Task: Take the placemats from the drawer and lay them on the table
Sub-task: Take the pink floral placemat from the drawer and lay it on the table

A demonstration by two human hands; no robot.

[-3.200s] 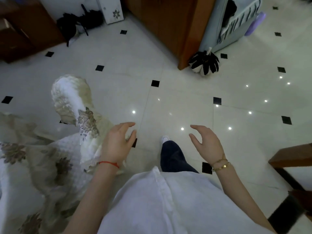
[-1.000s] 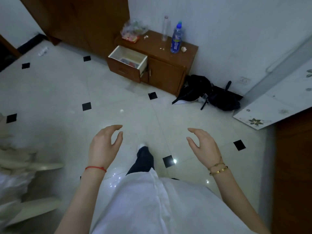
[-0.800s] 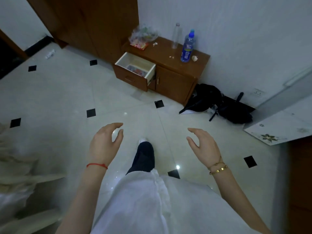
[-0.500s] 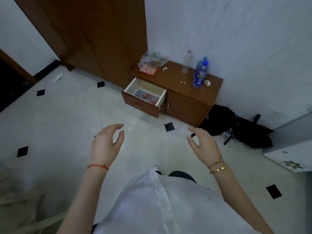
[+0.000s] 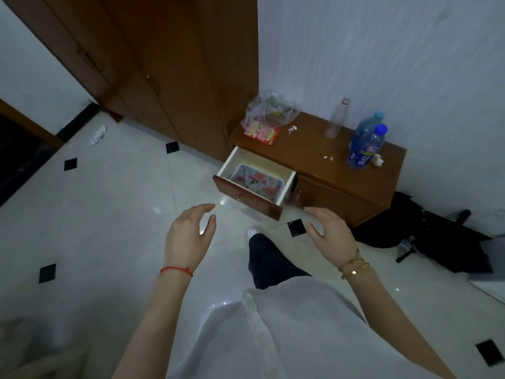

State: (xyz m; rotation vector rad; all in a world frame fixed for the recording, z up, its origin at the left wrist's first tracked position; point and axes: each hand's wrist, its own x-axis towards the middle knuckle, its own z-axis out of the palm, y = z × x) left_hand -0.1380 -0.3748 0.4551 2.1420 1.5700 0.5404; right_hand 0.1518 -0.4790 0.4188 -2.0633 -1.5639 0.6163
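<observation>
We see the placemats (image 5: pixel 255 181), a floral stack, lying in the open drawer (image 5: pixel 252 183) at frame centre, their long axis running toward lower right. Both hands hang below it, fingers loosely spread, holding nothing. The right hand (image 5: pixel 329 233) looks slightly nearer than the left hand (image 5: pixel 188 236).

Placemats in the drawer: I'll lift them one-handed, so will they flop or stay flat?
The placemats look thin and lie flat, filling the open drawer, so they probably bend when lifted. Their glossy floral face may be slippery. Likely light; whether several are stacked is unclear.
</observation>
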